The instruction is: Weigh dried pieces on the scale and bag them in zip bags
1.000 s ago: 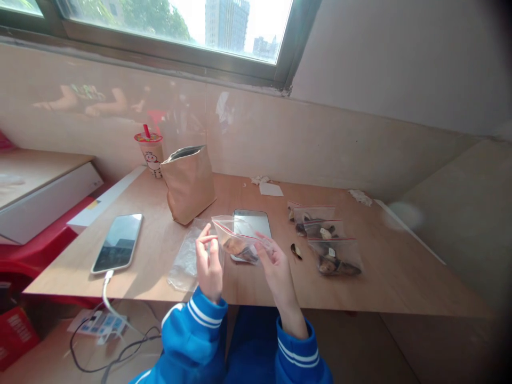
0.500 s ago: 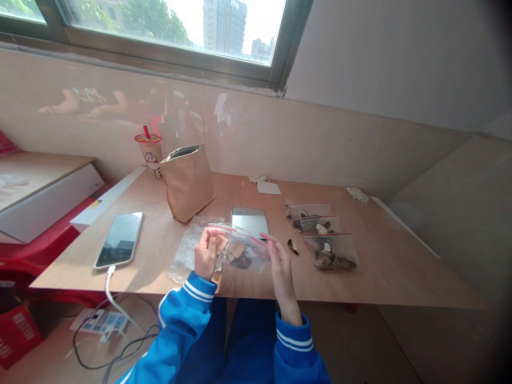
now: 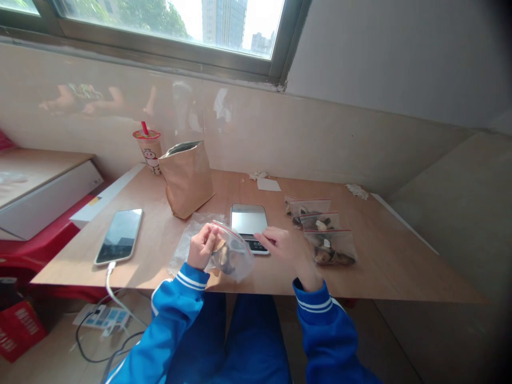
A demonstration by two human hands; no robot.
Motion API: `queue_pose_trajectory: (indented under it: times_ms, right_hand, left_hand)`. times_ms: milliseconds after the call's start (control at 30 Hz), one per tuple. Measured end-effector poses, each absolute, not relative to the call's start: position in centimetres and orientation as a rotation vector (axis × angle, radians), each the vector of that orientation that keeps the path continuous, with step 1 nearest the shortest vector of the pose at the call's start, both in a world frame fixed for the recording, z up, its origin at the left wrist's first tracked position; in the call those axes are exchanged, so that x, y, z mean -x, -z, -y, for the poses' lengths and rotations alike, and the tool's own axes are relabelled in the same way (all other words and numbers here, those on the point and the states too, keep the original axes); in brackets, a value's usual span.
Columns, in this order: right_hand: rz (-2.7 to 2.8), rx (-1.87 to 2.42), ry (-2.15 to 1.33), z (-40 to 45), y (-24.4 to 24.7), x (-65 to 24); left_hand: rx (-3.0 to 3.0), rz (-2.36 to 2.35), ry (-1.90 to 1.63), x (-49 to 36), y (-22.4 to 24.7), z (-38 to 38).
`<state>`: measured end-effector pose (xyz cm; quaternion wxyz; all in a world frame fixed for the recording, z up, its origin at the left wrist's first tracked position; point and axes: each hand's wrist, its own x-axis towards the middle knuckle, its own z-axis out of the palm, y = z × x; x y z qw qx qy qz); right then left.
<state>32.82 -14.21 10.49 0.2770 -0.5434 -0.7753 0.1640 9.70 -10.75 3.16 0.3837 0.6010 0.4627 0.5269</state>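
- Left hand (image 3: 203, 246): fingers curled closed, gripping a zip bag (image 3: 235, 260) of dried mushrooms over the table.
- Right hand (image 3: 282, 248): fingers loosely spread, holding nothing, tips at a digital scale (image 3: 248, 220).
- Three zip bags (image 3: 330, 248) lie right of the scale.
- A phone (image 3: 119, 236) and paper bag (image 3: 187, 180) stand left.
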Motion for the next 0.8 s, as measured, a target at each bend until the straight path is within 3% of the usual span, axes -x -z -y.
queue_pose_trajectory:
  times_ms: [367, 500, 800]
  right_hand:
    - [2.041, 1.283, -0.814, 14.5, -10.0, -30.0]
    - [2.082, 1.298, -0.727, 14.5, -9.4, -29.7]
    - [2.142, 1.320, -0.439, 14.2, -10.8, -30.8]
  left_hand:
    - [-1.319, -1.115, -1.513, -9.4, -2.6, 10.4]
    - [-1.240, -1.091, -1.608, -10.1, -2.9, 11.1]
    - [-1.603, -1.076, -1.469, -8.9, -4.5, 11.7]
